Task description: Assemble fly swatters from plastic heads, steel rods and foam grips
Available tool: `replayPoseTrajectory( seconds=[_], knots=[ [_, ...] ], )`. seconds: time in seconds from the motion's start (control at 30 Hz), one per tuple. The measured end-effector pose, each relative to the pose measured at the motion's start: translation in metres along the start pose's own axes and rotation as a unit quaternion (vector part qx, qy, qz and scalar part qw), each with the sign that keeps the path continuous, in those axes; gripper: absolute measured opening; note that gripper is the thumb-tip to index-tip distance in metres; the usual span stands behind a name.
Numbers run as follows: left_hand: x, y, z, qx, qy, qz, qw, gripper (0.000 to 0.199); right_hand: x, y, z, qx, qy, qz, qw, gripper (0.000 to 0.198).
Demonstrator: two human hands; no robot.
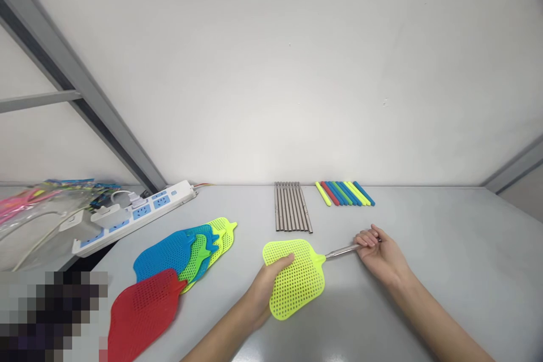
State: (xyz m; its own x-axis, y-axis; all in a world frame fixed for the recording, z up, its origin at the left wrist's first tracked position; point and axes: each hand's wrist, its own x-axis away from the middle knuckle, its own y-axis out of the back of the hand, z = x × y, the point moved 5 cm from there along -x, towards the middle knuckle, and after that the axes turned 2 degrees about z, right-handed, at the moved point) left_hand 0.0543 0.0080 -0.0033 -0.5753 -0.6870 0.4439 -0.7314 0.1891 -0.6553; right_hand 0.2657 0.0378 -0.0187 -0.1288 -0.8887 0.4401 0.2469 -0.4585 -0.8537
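Note:
My left hand (265,294) grips a yellow fly swatter head (297,280), thumb on top of the mesh and fingers underneath. A thin metal rod (341,251) meets the neck of this head on its right side. My right hand (379,254) is closed around the other end of the rod, palm turned up. Both pieces are held above the grey table in front of me. Just beyond them lies a row of metal rods (292,207), side by side. To their right is a row of coloured handle tubes (345,194) in yellow, red, blue and green.
Loose swatter heads overlap on the left: a red one (144,311), a blue one (165,251), and green and yellow ones. Behind them a white power strip (169,201) holds plugs and cables. Plastic-bagged items (34,201) lie at far left. A wall closes the table's back.

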Motion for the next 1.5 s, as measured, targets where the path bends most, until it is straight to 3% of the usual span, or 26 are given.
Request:
replayPoseTrajectory(
  seconds=[0.33,0.43,0.53,0.63,0.73,1.1,1.5],
  knots=[
    [0.001,0.008,-0.01,-0.011,-0.001,-0.039,0.999,0.038,0.0,-0.002,0.003,0.107,0.008,-0.016,0.994,0.016],
    [0.003,0.015,-0.025,-0.005,-0.025,-0.071,0.997,0.038,0.003,-0.011,0.001,0.194,-0.026,0.032,0.98,0.006],
    [0.005,0.017,-0.04,0.018,-0.055,-0.08,0.995,0.036,0.014,-0.026,-0.012,0.248,-0.084,0.112,0.959,0.023],
    [0.007,0.019,-0.05,0.045,-0.088,-0.085,0.991,0.033,0.026,-0.034,-0.031,0.237,-0.14,0.157,0.949,0.043],
    [0.006,0.024,-0.053,0.055,-0.111,-0.096,0.988,0.031,0.031,-0.031,-0.046,0.229,-0.169,0.159,0.945,0.051],
    [0.008,0.015,-0.047,0.057,-0.085,-0.059,0.993,0.036,0.035,-0.031,-0.062,0.161,-0.212,0.154,0.952,0.047],
    [0.006,0.013,-0.043,0.068,-0.077,-0.037,0.994,0.033,0.032,-0.03,-0.064,0.226,-0.195,0.16,0.941,0.04]
  ],
)
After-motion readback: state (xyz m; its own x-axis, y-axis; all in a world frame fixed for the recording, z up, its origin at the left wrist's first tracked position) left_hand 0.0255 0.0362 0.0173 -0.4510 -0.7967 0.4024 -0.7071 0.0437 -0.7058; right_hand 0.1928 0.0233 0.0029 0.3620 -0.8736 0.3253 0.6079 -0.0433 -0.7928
